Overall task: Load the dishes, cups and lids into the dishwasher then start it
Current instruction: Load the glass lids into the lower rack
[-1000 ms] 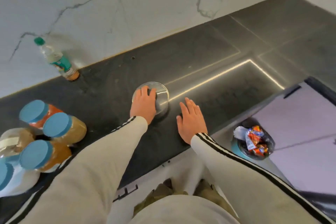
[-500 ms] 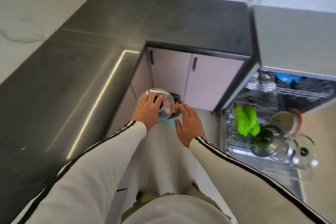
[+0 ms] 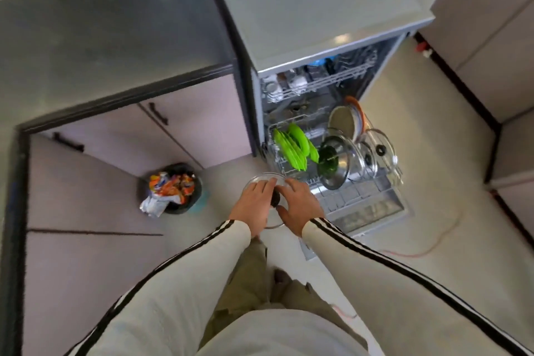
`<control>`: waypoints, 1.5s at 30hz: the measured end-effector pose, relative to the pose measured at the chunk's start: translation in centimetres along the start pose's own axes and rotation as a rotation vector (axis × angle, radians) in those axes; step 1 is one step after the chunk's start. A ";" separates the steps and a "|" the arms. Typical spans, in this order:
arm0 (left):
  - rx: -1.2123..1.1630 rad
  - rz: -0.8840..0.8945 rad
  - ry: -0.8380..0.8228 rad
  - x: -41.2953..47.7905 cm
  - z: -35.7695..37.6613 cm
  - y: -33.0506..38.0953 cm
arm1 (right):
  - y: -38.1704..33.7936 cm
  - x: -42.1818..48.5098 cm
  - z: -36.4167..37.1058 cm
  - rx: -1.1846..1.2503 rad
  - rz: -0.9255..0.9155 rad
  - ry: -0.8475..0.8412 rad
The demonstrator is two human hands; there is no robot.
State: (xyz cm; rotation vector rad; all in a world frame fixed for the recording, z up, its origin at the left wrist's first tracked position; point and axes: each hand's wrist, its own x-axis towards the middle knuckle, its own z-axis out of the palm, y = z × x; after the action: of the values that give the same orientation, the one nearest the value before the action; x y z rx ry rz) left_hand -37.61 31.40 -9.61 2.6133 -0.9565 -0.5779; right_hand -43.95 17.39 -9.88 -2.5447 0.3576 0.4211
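Note:
A round glass lid [image 3: 261, 179] with a black knob is held in front of me, above the floor. My left hand [image 3: 254, 205] grips its left side and my right hand [image 3: 299, 205] grips its right side near the knob. Just beyond it the dishwasher [image 3: 318, 23] stands open with its lower rack [image 3: 367, 199] pulled out. That rack holds green plates [image 3: 293, 146], several glass lids [image 3: 341, 157] and an orange-rimmed dish [image 3: 346, 121]. The upper rack [image 3: 315, 82] holds cups and a blue item.
A dark countertop [image 3: 101, 37] over pale cabinets [image 3: 187, 130] runs along the left. A black waste bin [image 3: 173, 188] full of wrappers stands on the floor by the cabinets. An orange cable [image 3: 433, 248] trails across the floor on the right, near a pale cabinet block [image 3: 491, 23].
I turned from the counter toward the dishwasher, carrying the glass lid off the countertop. My right hand, earlier free beside it, now also holds the lid.

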 end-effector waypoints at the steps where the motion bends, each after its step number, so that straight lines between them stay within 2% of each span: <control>1: -0.006 0.049 -0.033 1.7 0.6 0.4 | 0.9 0.7 -0.2 0.017 0.052 0.010; 4: -0.048 0.111 -0.113 6.5 2.1 1.2 | 3.8 2.9 -0.9 0.023 0.236 0.036; 6: -0.088 0.094 -0.170 9.4 2.9 1.6 | 5.8 4.2 -1.1 0.082 0.439 0.055; 9: -0.125 0.075 -0.234 13.4 3.8 1.4 | 8.4 6.0 -1.4 0.460 0.761 0.121; 11: -0.124 0.083 -0.264 16.0 4.6 0.9 | 10.1 7.5 -1.4 0.630 0.854 0.167; 17: -0.044 0.145 -0.312 21.8 8.3 -2.1 | 14.1 12.7 1.8 0.809 0.852 0.050; 20: -0.026 0.148 -0.322 24.4 11.6 -3.0 | 16.2 15.5 4.5 0.877 0.866 0.057; 24: -0.061 0.169 -0.290 26.8 16.8 -2.8 | 19.9 17.7 8.3 0.777 0.879 0.024; 27: -0.073 0.120 -0.282 27.8 20.9 -2.5 | 23.2 18.1 10.4 0.659 0.830 0.059; 30: 0.044 0.057 -0.365 28.1 24.6 -2.8 | 26.3 18.0 11.5 0.504 0.739 0.079; 35: 0.260 -0.104 -0.534 27.8 30.1 -4.3 | 30.3 19.8 12.6 0.333 0.636 -0.012; 39: 0.334 -0.137 -0.590 27.9 32.2 -4.8 | 31.3 21.4 14.3 0.285 0.587 -0.084; 45: 0.314 -0.174 -0.562 28.5 33.7 -5.4 | 31.9 22.2 17.0 0.246 0.573 -0.145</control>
State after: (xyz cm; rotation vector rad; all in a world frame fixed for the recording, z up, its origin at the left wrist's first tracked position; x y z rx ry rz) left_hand -30.40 11.75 -48.85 2.8880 -1.0443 -1.3590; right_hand -38.06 -3.40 -46.42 -2.1274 1.0218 0.7158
